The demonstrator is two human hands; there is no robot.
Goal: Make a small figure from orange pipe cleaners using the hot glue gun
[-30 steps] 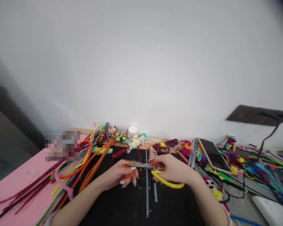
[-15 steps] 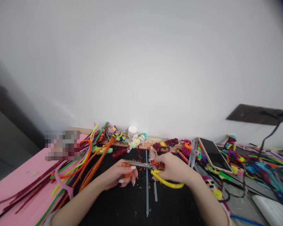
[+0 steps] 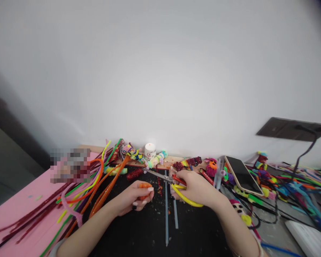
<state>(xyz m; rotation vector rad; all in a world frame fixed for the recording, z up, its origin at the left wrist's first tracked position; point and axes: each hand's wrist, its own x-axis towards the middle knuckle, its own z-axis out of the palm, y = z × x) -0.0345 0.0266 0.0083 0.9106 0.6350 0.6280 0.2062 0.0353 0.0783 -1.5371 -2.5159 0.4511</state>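
Observation:
A small bundle of orange pipe cleaner (image 3: 144,191) sits in my left hand (image 3: 135,199), pinched between thumb and fingers. My right hand (image 3: 191,187) grips scissors (image 3: 160,175) with yellow and red handles. Their blades point left and lie above the orange bundle, apart from it. Below the scissors, a long translucent glue stick (image 3: 166,214) and a shorter glue stick (image 3: 176,214) rest on the black work surface (image 3: 139,235). Small orange and pale scraps are scattered around them.
Long pipe cleaners (image 3: 98,200) spread over the pink surface (image 3: 10,221) at left. Finished fuzzy figures (image 3: 155,160) and a white paper cup (image 3: 150,150) line the wall. A phone (image 3: 243,175), cables and more pipe cleaners (image 3: 296,194) crowd the right side.
The scissors' blades have swung up and away from the orange bundle. My left fingers have curled in closer around it. The right hand stays nearly in place.

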